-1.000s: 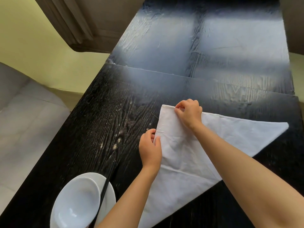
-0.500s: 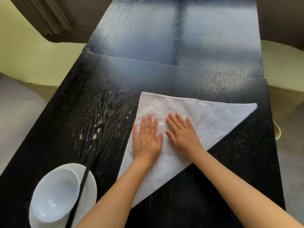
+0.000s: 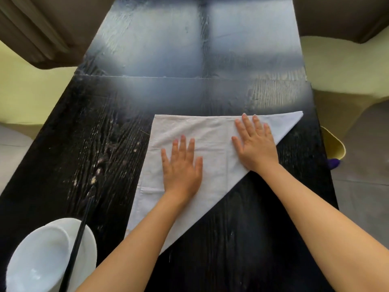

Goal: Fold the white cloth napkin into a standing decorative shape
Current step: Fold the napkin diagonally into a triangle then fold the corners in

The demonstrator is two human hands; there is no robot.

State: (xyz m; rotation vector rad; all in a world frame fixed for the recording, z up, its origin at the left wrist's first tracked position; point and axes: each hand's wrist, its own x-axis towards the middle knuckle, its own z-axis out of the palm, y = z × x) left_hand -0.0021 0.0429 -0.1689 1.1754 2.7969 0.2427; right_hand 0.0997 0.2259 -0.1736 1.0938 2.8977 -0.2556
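The white cloth napkin lies flat on the black wooden table, folded into a triangle with its long edge running from the far right corner down to the near left. My left hand rests palm down on the middle of the cloth, fingers spread. My right hand presses flat on the right part, fingertips near the far edge. Neither hand grips anything.
A white bowl sits on a white plate at the near left corner, with black chopsticks laid across it. Padded chairs stand at the far left and far right. A yellow object lies beyond the table's right edge.
One second ago both hands pinched the napkin's far left corner and edge. They then flattened onto the cloth, and my right hand has since slid right, away from the left hand.
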